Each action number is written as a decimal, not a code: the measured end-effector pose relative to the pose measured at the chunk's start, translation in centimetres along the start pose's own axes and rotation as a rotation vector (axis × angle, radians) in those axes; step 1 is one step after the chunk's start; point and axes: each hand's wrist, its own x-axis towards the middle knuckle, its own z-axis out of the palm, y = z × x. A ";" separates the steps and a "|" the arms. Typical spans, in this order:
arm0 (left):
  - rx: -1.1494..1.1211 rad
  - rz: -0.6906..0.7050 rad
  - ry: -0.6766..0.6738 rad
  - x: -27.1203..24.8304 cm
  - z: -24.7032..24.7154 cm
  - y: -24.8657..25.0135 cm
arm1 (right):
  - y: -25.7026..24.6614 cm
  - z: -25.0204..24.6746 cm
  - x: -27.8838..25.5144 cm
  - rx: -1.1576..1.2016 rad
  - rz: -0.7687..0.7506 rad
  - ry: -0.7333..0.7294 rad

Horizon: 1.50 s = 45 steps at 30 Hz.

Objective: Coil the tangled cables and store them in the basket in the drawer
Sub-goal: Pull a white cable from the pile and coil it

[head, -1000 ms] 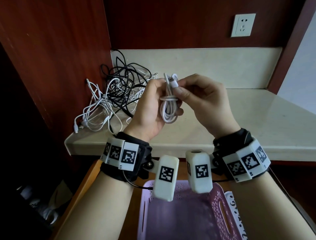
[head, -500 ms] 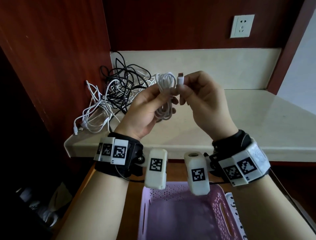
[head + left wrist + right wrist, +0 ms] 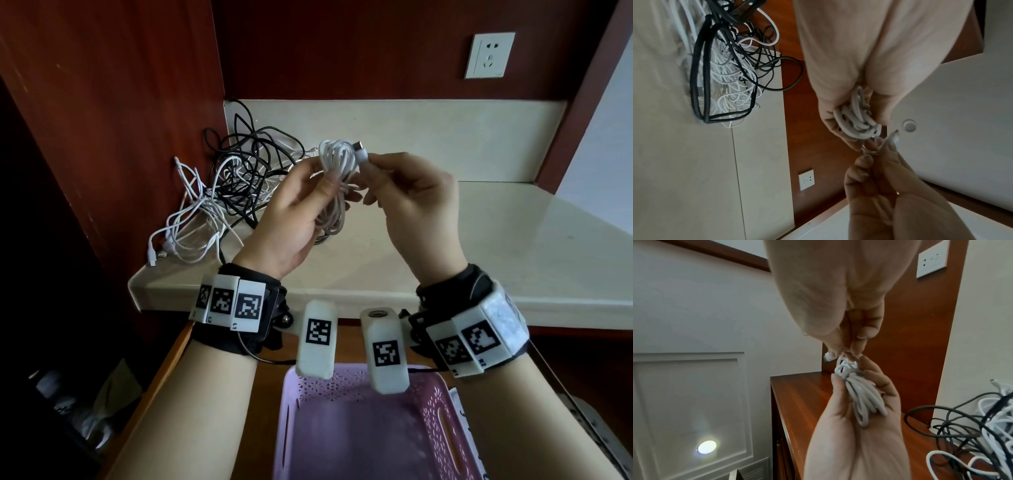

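Observation:
A coiled white cable [image 3: 334, 185] [image 3: 856, 120] [image 3: 863, 399] is held upright above the counter, gripped in my left hand [image 3: 308, 202] [image 3: 851, 123]. My right hand [image 3: 383, 171] [image 3: 844, 348] pinches its plug end [image 3: 360, 153] [image 3: 828, 357] at the top of the coil. A tangle of black and white cables [image 3: 233, 185] [image 3: 725, 68] [image 3: 972, 431] lies on the counter's back left corner. The pink perforated basket [image 3: 442, 401] sits in the open wooden drawer [image 3: 161, 387] below my wrists.
The cream counter [image 3: 479, 233] runs right from the tangle; its front edge overhangs the drawer. Dark red wood panels wall in the left and back. A white wall socket [image 3: 489, 54] is at the upper right. A white printed strip [image 3: 469, 431] lies beside the basket.
My left hand tilted outward and the coil stretched longer. My right hand pulled the plug end up and to the right, now pinching it at the coil's top.

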 end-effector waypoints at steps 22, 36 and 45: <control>0.516 0.103 -0.158 -0.4 1.0 -0.4 | -0.1 -2.1 1.0 -0.208 0.264 -0.080; 0.314 -0.061 -0.087 -0.3 -0.1 -0.8 | 1.4 -1.6 0.6 -0.054 0.204 -0.214; 0.323 -0.120 -0.148 -0.6 0.3 -0.4 | 3.1 -1.2 0.2 -0.344 -0.054 -0.313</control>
